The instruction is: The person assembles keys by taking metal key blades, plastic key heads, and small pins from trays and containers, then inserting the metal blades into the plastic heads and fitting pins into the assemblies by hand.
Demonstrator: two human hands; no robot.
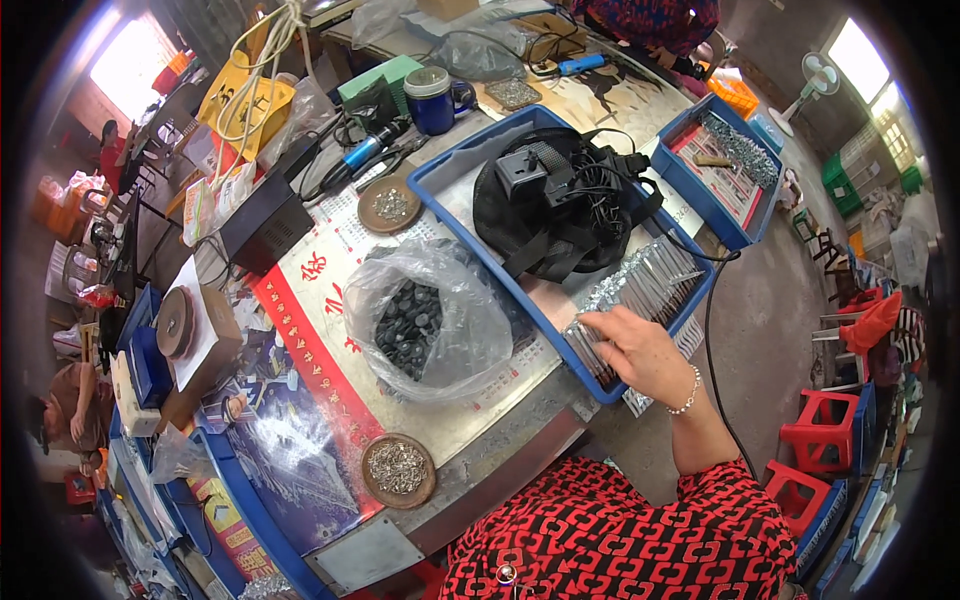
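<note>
My right hand [645, 352], with a beaded bracelet at the wrist, reaches into the near right end of a blue tray [468, 232]. Its fingers are apart and touch a row of thin silver metal rods [650, 285] stacked there; I see nothing gripped in them. A black mesh strap harness [560, 215] with a small box and cables lies in the same tray. Left of the tray stands a clear plastic bag [465, 340] of small black round parts [408, 325]. My left hand does not show.
Round dishes of small metal parts [398, 470] [390, 205] sit on the table. Behind them are a blue mug [432, 105] and a blue electric screwdriver [365, 152]. Another blue tray [745, 215] is at far right. A black cable [712, 345] hangs beside my arm; red stools [822, 430] stand right.
</note>
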